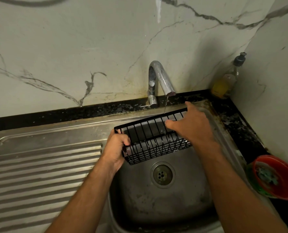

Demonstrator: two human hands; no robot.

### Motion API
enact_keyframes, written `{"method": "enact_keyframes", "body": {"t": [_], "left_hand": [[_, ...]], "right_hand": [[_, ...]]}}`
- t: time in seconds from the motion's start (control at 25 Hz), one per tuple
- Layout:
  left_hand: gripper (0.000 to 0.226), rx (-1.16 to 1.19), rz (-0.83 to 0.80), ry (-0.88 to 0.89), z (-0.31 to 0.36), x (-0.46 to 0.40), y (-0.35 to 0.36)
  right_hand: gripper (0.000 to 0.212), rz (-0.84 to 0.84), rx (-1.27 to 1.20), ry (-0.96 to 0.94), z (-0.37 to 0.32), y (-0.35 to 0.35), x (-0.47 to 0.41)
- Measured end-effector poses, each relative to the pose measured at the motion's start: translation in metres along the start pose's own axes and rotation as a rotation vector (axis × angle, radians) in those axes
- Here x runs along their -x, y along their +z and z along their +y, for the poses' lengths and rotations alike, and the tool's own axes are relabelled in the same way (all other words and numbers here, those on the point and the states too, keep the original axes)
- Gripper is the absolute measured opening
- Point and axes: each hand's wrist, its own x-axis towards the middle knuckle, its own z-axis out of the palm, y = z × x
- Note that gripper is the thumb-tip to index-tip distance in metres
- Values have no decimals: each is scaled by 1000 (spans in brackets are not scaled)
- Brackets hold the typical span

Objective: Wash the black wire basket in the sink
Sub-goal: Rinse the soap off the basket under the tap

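The black wire basket [154,138] is held in the air above the steel sink [156,199], over the back half of the bowl and tilted, so that its open side faces the person. The left hand [117,149] grips the left end of the basket, with the fingers curled around the wires there. The right hand [189,126] lies on the right part of the basket: the thumb is on the inner side of the upper rim, and the fingers reach over the far edge, so this hand also holds the wires.

Behind the basket stands a chrome faucet [158,81], and a thin stream of water [166,105] falls from its spout onto the upper rim of the basket. Below the basket, the round drain [162,174] is seen in the bottom of the sink. Left of the sink is the ribbed draining board [44,179]. In the corner, right of the faucet, a clear pump bottle [227,79] with yellow liquid stands on the dark surface [237,121]. Right of the sink, on the same surface, there is a red bowl [277,178] with something green inside.
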Motion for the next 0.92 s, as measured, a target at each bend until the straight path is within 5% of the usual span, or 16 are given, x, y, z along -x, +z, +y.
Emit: {"method": "enact_keyframes", "body": {"t": [0.16,0.24,0.36,0.44,0.6,0.8,0.92], "left_hand": [[17,-334,179,-87,-18,-8,-6],[67,-653,196,210,-28,-13,-1],[114,-1144,-216,496,-29,-6,27],[129,-1155,-208,577,-23,-9,42],[106,-1021,-105,657,-25,-20,41],[89,-708,-1,462,-40,-28,10],[93,-681,-51,429,-41,-30,4]], "right_hand": [[114,94,304,-63,-26,7,3],[112,129,476,-149,-38,15,5],[95,217,567,-285,-49,30,14],[86,250,558,-300,-53,36,19],[91,287,560,-353,-54,36,26],[73,-184,-45,-461,-20,6,5],[71,-192,-77,-292,-11,12,2]]}}
